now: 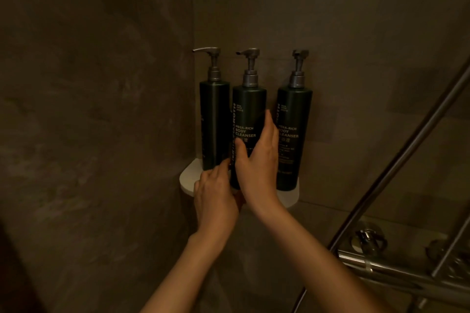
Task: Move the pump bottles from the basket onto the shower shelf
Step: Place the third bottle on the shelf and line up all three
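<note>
- I see three dark green pump bottles upright on the white corner shelf (189,178); the middle bottle (248,119) stands at its front edge.
- My right hand (256,160) wraps that bottle's body; my left hand (216,195) cups its base. The hands are close together.
- The left bottle (212,122) and right bottle (293,134) flank it.
- Dim brown stone walls (101,109) meet behind; a chrome shower rail (407,150) slants at right.
</note>
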Tool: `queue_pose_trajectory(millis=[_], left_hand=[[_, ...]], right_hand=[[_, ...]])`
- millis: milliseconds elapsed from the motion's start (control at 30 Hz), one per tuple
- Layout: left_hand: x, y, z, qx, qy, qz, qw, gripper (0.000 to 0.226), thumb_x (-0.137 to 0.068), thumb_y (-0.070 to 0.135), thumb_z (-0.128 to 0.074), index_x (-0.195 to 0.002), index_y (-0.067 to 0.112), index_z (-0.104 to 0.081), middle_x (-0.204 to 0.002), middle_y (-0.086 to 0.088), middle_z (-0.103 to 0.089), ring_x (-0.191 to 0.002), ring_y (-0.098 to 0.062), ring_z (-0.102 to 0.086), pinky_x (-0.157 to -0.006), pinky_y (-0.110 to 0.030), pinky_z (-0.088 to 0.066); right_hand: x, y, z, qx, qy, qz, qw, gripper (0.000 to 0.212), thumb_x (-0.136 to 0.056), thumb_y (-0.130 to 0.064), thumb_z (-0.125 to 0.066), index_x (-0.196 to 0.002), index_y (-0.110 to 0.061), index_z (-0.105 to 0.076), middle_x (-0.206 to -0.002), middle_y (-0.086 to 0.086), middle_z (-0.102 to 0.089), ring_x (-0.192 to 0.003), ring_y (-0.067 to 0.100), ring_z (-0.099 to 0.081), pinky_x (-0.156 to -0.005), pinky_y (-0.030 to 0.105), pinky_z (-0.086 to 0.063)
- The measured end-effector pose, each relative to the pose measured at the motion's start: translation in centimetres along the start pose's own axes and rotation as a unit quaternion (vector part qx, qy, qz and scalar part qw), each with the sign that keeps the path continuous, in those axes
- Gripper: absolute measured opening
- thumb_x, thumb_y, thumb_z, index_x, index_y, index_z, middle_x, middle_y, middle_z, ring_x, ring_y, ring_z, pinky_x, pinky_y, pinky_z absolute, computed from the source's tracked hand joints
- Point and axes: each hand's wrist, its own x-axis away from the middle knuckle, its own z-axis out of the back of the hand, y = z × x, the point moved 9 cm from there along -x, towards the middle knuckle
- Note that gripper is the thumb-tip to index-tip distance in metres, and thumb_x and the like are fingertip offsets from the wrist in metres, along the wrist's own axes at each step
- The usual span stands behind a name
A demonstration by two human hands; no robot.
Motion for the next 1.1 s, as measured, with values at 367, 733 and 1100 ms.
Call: queue_pose_trajectory(millis=[367,733,1100], left_hand=[[-1.6,-2.2,3.6,0.121,0.046,-0.008,0.992,0.062,-0.087,0.026,-0.064,-0.142,0.02,-0.037,-0.14,0.002,-0.044,-0.122,-0.004,-0.039,-0.103,-0.029,-0.037],[-7.0,-2.9,1.7,0.204,0.066,0.017,0.977,0.078,-0.077,0.027,-0.073,-0.143,0.019,-0.032,-0.137,-0.003,-0.048,-0.125,-0.015,-0.046,-0.1,-0.036,-0.042],[-6.5,-3.5,2.6,0.213,0.095,0.001,0.973,0.073,-0.076,0.022,-0.074,-0.14,0.02,-0.039,-0.128,0.0,-0.055,-0.115,-0.009,-0.051,-0.09,-0.025,-0.042]], right_hand=[[4.2,2.2,0.8,0.024,-0.031,0.027,0.999,0.068,-0.09,-0.021,-0.058,-0.146,-0.022,-0.021,-0.15,-0.005,-0.028,-0.136,0.003,-0.027,-0.107,0.005,-0.021],[2.6,1.8,-0.6,0.228,0.042,0.049,0.971,0.088,-0.078,-0.037,-0.071,-0.145,-0.006,-0.022,-0.139,0.014,-0.046,-0.123,0.027,-0.05,-0.088,0.036,-0.048],[1.2,3.5,-1.7,0.129,-0.022,0.007,0.991,0.084,-0.083,-0.033,-0.066,-0.148,-0.016,-0.015,-0.147,0.005,-0.036,-0.133,0.017,-0.036,-0.103,0.028,-0.032]])
